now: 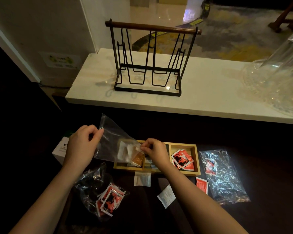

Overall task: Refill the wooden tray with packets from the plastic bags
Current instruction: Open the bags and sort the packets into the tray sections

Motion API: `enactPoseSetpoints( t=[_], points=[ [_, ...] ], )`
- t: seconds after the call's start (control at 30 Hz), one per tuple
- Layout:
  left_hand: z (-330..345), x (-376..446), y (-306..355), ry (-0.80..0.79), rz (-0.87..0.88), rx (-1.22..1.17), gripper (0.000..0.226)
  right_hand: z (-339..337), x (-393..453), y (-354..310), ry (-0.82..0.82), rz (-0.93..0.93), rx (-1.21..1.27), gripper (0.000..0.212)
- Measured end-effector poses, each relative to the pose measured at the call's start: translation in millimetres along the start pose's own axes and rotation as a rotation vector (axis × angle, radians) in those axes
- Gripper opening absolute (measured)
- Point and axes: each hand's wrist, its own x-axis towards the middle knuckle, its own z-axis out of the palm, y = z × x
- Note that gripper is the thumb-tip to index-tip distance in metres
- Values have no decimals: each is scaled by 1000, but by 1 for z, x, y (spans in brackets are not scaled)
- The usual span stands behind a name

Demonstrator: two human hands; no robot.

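As you look down: your two hands hold one clear bag [112, 142] over the left end of the tray [197, 159]
Left hand [82, 146]: your fingers pinch the bag's upper edge, holding it up and tilted
Right hand [155, 150]: your fingertips pinch the bag's lower end just above the tray; whether they also grip a packet through the plastic, cannot tell
Hands: apart, each clamped on its own end of the bag
Bag contents: white packets and an orange packet [138, 159] bunched at the low end by your right fingers
Tray: wooden, on the dark table, three compartments; right one holds red packets [182, 160], middle one partly hidden by your right hand, left one mostly behind the bag
Second bag [100, 191]: on the table under your left forearm, red and white packets inside
Third bag [224, 176]: flat on the table right of the tray, one red packet inside
Loose packets: white one [142, 179] just in front of the tray, another white one [166, 196] beside your right forearm, a red one [202, 184] near the third bag
White box [60, 149]: left, behind your left hand
Ledge: wire rack [149, 65] on the white shelf [210, 92], clear glassware [277, 73] at right
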Motion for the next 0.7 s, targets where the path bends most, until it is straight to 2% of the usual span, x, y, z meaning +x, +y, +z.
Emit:
enactPoseSetpoints(
  t=[0.23, 0.37, 0.43, 0.57, 0.7],
  points=[
    [-3, -7, 13, -35, 58, -75, 34, -4, -2, -3, 36, -14, 43, 10],
    [-1, -4, 7, -45, 21, -87, 34, -5, -6, 0, 36, 2, 67, 3],
    [0, -5, 9, -41, 44, -78, 34, -6, -6, 1, 47, 10, 76, 6],
    [-3, -6, 7, -13, -19, -65, 35, -6, -7, 2, 45, 17, 76, 8],
    [-11, -11, 13, -20, 46, -58, 34, -5, -9, 2, 15, 0, 116, 9]
  ],
)
